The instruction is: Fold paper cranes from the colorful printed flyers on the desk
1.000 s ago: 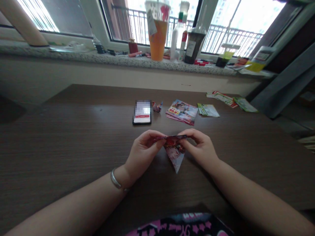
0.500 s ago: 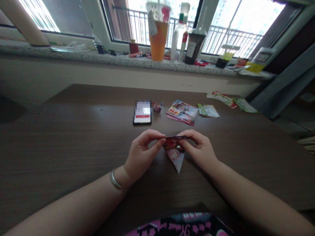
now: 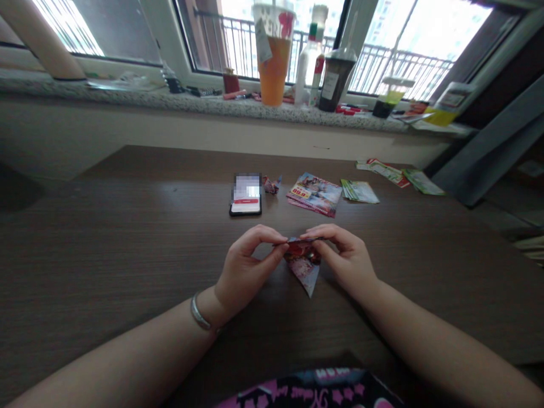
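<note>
A folded piece of printed paper (image 3: 305, 271), red and pink and tapering to a point towards me, is held just above the brown table (image 3: 127, 238). My left hand (image 3: 246, 269) pinches its upper left edge between thumb and fingers. My right hand (image 3: 346, 258) pinches the upper right edge. Both hands are closed on the paper. A silver bangle (image 3: 199, 313) sits on my left wrist.
Beyond my hands lie a phone (image 3: 246, 194) with its screen lit, a small folded paper figure (image 3: 271, 184), a colourful flyer (image 3: 315, 194) and more leaflets (image 3: 359, 191) to the right. The stone windowsill (image 3: 170, 101) holds an orange drink cup (image 3: 272, 54), bottles and clutter.
My hands have drawn closer together along the paper's top edge, which looks narrower now. The paper's point has shifted slightly right.
</note>
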